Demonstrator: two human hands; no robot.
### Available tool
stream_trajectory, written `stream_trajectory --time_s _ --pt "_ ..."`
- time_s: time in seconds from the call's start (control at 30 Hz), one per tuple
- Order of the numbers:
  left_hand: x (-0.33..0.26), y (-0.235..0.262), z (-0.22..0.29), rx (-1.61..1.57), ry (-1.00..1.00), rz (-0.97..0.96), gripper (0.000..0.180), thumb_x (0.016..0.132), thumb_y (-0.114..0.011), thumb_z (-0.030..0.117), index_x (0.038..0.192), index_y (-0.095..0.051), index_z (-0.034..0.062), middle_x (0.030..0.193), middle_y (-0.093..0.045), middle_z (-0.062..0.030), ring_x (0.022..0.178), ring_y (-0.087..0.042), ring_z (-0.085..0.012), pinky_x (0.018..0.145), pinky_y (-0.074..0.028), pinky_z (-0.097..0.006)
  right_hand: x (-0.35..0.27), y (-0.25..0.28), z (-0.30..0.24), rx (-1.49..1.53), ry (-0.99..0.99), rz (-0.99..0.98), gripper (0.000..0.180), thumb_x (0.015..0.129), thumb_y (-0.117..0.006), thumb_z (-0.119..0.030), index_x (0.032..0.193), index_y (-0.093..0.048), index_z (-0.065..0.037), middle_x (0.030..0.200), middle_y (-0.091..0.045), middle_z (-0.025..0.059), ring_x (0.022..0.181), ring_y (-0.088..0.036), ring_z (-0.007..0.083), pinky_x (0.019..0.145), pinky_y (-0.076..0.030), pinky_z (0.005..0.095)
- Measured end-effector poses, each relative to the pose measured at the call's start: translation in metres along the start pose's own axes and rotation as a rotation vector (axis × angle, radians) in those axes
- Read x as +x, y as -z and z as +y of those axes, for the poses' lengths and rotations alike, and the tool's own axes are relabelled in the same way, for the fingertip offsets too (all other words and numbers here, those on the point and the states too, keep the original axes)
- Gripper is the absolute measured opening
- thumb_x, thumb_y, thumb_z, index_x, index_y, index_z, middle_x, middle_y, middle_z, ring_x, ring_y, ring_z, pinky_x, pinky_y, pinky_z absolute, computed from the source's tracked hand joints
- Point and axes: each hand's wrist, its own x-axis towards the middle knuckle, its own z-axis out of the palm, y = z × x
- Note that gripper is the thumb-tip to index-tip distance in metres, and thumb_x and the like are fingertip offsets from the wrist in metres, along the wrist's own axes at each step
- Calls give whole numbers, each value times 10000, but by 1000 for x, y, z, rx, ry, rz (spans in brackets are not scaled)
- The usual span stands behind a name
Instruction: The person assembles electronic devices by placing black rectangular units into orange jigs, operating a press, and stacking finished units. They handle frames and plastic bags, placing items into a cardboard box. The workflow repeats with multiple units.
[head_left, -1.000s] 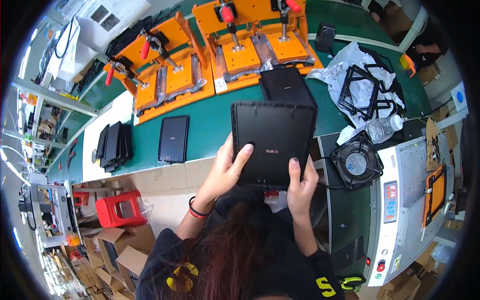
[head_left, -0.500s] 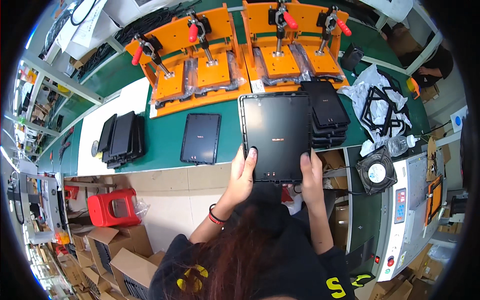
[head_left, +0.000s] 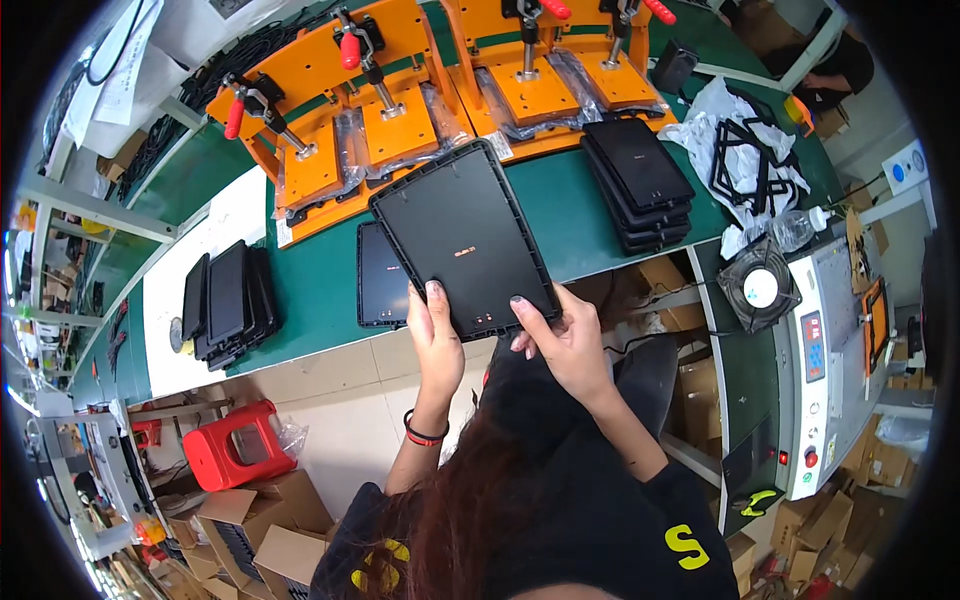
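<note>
Currently, I have both hands closed on a black rectangular cover panel [head_left: 465, 250], held tilted, top leaning left, at the near edge of the green surface [head_left: 555, 215]. My left hand [head_left: 438, 345] grips the lower left corner, thumb on the face; my right hand [head_left: 568, 345] pinches the lower right, thumb also on the face, some fingers hidden behind. From my view, it partly covers a second black panel [head_left: 380, 285] lying flat. Stacked panels [head_left: 640, 170] sit to the right, near orange toggle-clamp fixtures [head_left: 395, 135]; further right is a black fan [head_left: 757, 285].
</note>
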Motion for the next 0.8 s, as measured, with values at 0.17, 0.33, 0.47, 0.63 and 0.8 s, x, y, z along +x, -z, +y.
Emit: stream_trajectory --time_s 0.17,0.33,0.47,0.63,0.8 --pt "-2 13 -7 23 -88 -215 441 999 -433 211 1372 -302 16 1284 -452 -95 1125 -495 -166 979 -388 -294 1 5 -19 -91 66 -31 474 869 -623 -58 1312 -475 21 1037 -662 107 692 -642 95 541 -519 231" --pt "-11 23 -20 -398 128 -265 724 933 -554 321 1468 -101 146 1383 -371 -169 1276 -408 -297 1082 -309 -464 -15 2 -18 238 143 -53 671 822 -676 -28 1403 -341 -13 1210 -557 130 911 -603 113 733 -520 268" --pt "-11 12 -20 -576 64 -373 823 896 -517 512 1477 -36 183 1389 -336 -307 1325 -295 -467 1127 -197 -492 -29 -6 -15 71 196 -139 570 775 -695 18 1258 -393 41 1004 -572 86 950 -594 159 805 -499 286" --pt "-4 7 -26 -606 6 -355 818 902 -484 527 1485 20 255 1358 -377 -307 1280 -396 -416 1139 -134 -532 -27 -13 -16 -655 581 -58 236 782 -692 -132 912 -578 29 810 -549 141 709 -586 286 656 -513 345" --pt "3 10 -14 -339 28 -425 785 913 -514 482 1492 -62 206 1456 -284 -132 1301 -377 -358 1118 -201 -513 -17 -8 7 -542 526 53 193 839 -624 -117 914 -576 54 858 -584 188 696 -591 332 638 -500 393"
